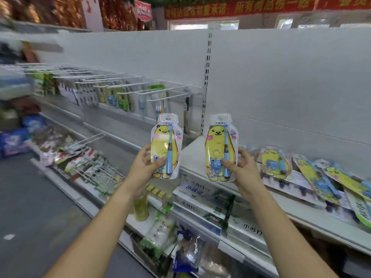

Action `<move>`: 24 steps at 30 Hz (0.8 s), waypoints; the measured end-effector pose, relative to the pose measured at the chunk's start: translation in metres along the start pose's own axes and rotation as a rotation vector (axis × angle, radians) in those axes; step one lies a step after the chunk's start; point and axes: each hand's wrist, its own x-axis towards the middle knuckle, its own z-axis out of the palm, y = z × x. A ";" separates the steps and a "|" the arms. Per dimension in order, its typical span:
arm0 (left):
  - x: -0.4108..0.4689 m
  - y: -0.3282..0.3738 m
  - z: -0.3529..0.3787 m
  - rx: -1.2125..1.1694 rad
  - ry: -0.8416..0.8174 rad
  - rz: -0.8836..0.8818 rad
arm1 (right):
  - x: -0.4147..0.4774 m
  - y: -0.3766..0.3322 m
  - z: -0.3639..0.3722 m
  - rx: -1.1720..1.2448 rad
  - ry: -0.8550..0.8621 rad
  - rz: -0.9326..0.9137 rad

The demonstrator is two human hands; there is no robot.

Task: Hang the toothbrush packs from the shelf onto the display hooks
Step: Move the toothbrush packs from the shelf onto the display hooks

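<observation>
I hold two yellow bear-shaped toothbrush packs upright in front of the shelving. My left hand grips the lower edge of the left pack. The right pack, with a blue brush and a blue toy, is gripped low by my right hand. Several more yellow packs lie flat on the white shelf to the right. A row of white display hooks sticks out from the back panel, up and to the left of the packs; some carry hanging brushes.
Boxes of toothpaste and bottles fill the lower shelves under my arms. Loose hooks and bagged goods lie on the low shelf to the left. The grey aisle floor is at the lower left.
</observation>
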 end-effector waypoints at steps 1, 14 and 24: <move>-0.013 -0.003 -0.009 -0.005 0.041 -0.002 | -0.004 0.007 0.010 0.006 -0.039 0.004; -0.133 -0.023 -0.170 0.041 0.459 -0.014 | -0.051 0.120 0.158 -0.012 -0.340 0.265; -0.157 -0.049 -0.349 -0.009 0.563 -0.127 | -0.030 0.210 0.325 -0.031 -0.394 0.374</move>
